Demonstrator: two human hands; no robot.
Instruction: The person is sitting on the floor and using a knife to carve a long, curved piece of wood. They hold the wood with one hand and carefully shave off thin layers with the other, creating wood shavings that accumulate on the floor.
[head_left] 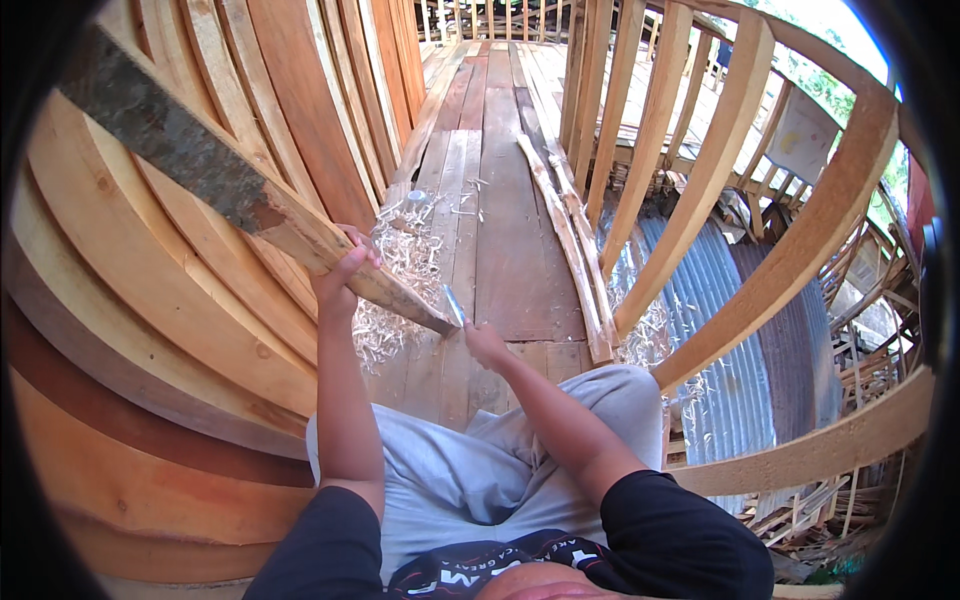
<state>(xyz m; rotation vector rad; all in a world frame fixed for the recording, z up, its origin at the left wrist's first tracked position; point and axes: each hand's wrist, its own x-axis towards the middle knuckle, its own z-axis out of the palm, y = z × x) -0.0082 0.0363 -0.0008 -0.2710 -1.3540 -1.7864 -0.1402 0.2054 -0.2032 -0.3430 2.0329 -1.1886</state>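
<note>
A long, grey-stained wooden plank slants down from upper left, the left hand clamping its fingers around the lower part. Pale curled wood shavings lie on brown floorboards. By the plank's lower end, a silver-bladed knife sits clamped in the right hand's fingers.

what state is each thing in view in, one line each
left hand, closed round the wooden beam
right hand, closed on the knife
knife, blade bare
wooden beam, slanted, partly dark-stained
shavings, loose, scattered on the floor
two poles, lying side by side
corrugated sheets, strewn with shavings
</note>
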